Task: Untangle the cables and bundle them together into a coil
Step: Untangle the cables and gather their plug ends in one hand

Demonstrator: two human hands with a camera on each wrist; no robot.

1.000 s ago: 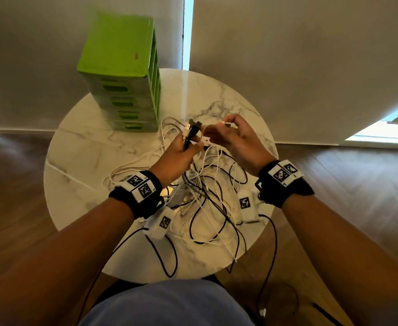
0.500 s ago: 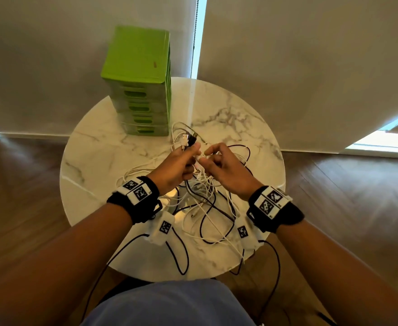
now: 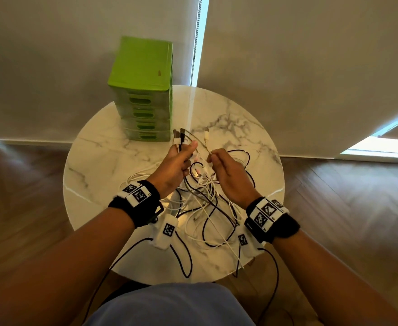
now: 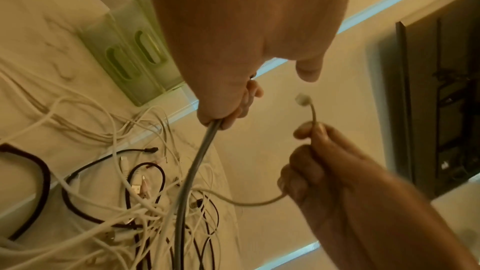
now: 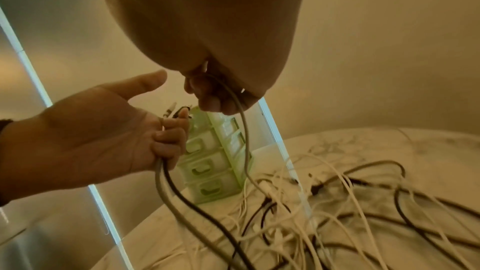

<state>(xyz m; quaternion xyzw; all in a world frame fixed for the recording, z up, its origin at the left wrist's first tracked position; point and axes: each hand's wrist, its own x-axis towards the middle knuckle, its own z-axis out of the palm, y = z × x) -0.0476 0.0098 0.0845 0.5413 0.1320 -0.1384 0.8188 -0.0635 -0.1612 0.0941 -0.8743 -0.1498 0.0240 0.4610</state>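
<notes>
A round marble table (image 3: 104, 161) carries a loose tangle of white and black cables (image 3: 207, 203), spread from its middle toward the near edge, with some black loops hanging over that edge. At the far left of the table stands a green drawer unit (image 3: 141, 90), a stack of small drawers with slotted handles; all the drawers are pushed in and what lies inside them cannot be seen. No cable touches the unit in the head view, though white strands run near its base.

The left hand (image 3: 175, 164) is raised above the pile, its fingers curled round a few cable ends (image 3: 178, 137): a grey cord and a dark one drop from the bottom of the fist into the tangle, and their plugs stick up above the fingers, just in front of the drawer unit. Its thumb (image 5: 145, 83) stands out straight, free of the cords.

The right hand (image 3: 226, 171) sits just beside the left, not touching it, and pinches a thin white cable (image 4: 259, 202) between thumb and forefinger. The short end with its white plug (image 3: 206, 135) curves upward from the pinch, while the rest trails down through the curled fingers into the heap on the table
</notes>
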